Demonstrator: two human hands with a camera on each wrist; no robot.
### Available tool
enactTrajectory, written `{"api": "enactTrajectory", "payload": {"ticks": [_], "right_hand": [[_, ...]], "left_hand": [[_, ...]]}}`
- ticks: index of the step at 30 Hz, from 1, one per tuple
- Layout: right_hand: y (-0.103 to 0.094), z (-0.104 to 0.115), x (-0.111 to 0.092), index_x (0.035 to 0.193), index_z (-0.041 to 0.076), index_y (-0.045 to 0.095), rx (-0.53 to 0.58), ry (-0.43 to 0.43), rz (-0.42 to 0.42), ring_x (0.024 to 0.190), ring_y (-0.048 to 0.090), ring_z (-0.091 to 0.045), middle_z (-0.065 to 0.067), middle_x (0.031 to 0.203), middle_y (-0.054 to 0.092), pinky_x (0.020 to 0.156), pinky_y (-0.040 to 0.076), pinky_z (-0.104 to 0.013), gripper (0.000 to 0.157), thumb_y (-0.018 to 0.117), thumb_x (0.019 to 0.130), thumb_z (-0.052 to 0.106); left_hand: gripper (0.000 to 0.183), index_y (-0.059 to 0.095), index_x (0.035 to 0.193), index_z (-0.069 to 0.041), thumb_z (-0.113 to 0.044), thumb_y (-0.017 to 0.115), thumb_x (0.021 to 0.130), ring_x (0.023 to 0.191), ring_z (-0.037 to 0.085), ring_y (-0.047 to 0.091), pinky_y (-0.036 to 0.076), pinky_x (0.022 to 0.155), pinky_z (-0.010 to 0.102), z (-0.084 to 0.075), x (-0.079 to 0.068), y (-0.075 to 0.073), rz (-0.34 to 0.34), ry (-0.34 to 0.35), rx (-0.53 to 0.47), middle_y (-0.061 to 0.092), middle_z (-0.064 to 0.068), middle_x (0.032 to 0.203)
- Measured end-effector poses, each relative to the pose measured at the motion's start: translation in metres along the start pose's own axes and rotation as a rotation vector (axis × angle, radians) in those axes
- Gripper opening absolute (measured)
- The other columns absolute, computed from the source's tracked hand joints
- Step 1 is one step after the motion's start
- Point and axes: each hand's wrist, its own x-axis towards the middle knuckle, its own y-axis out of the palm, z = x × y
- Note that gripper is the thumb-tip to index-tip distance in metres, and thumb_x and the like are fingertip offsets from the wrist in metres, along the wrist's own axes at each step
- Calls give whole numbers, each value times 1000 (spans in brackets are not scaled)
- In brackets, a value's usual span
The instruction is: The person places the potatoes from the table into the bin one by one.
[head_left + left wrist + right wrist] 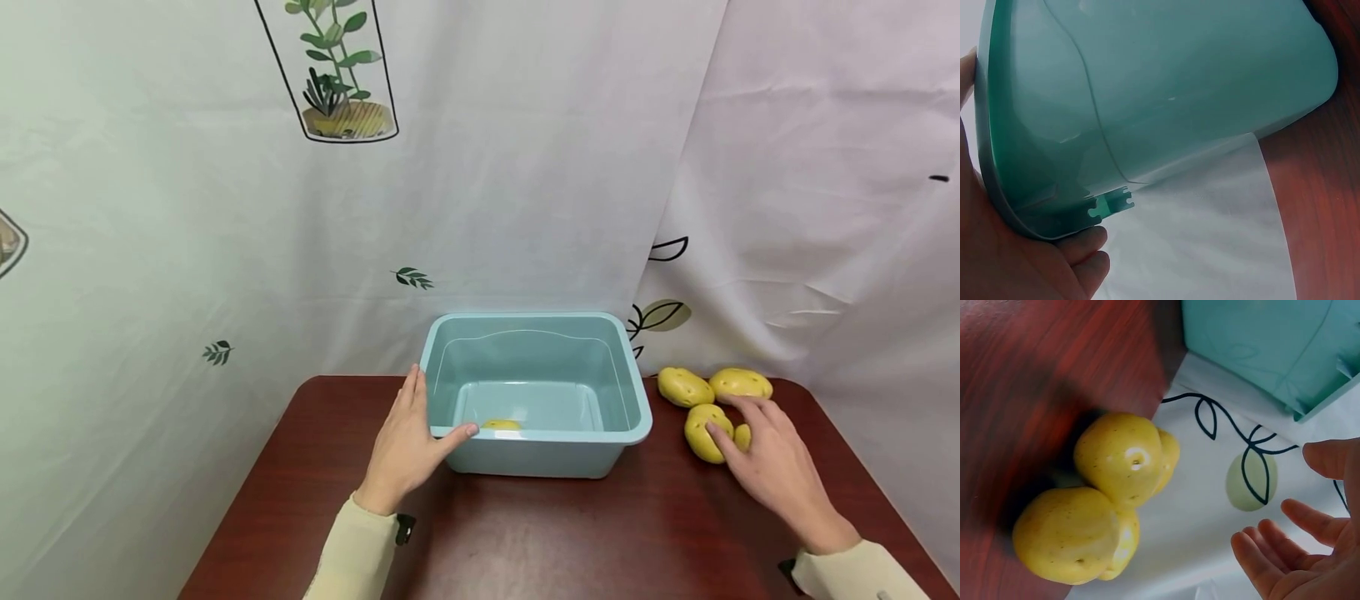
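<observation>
A light blue plastic basin [528, 457] stands on the table with a yellow potato [501, 424] partly visible inside. My left hand [405, 446] rests on its near left corner, fingers straight along the left side and thumb over the front rim. In the left wrist view, fingertips [1090, 265] show just beneath the rim of the basin [1172, 81]. To the right, my right hand [776, 458] hovers over several potatoes [703, 435], partly covering one. From the right wrist, its loosely bent fingers [1254, 559] are apart from the potatoes [1069, 534], with nothing between them.
The dark red table [517, 533] ends at a pale curtain [525, 192] printed with plants, which hangs close behind the basin. The potatoes lie near the table's far right corner, two at the back and two in front.
</observation>
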Motion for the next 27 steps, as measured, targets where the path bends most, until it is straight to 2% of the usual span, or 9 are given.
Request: {"api": "enactTrajectory", "payload": {"ticks": [9, 19, 27], "right_hand": [[-2, -14, -8, 125, -7, 58, -43, 55, 54, 114, 44, -52, -34, 125, 51, 89, 34, -64, 48, 75, 89, 19], [-3, -25, -17, 127, -11, 55, -66, 122, 82, 114, 41, -55, -36, 125, 47, 86, 34, -65, 53, 74, 89, 22], [-1, -33, -20, 128, -13, 52, -63, 141, 90, 113, 39, -57, -39, 125, 44, 85, 33, -67, 59, 76, 88, 23]], "left_hand": [[122, 15, 158, 3, -78, 62, 81, 150, 42, 19, 24, 117, 55, 0, -1, 1, 4, -9, -19, 10, 16, 167], [120, 16, 158, 4, -76, 63, 81, 150, 42, 20, 26, 116, 56, 0, -1, 0, -7, 0, -17, 11, 17, 167], [120, 17, 158, 4, -76, 63, 81, 151, 40, 19, 26, 116, 56, 0, 0, 1, -9, 3, -22, 11, 16, 167]]}}
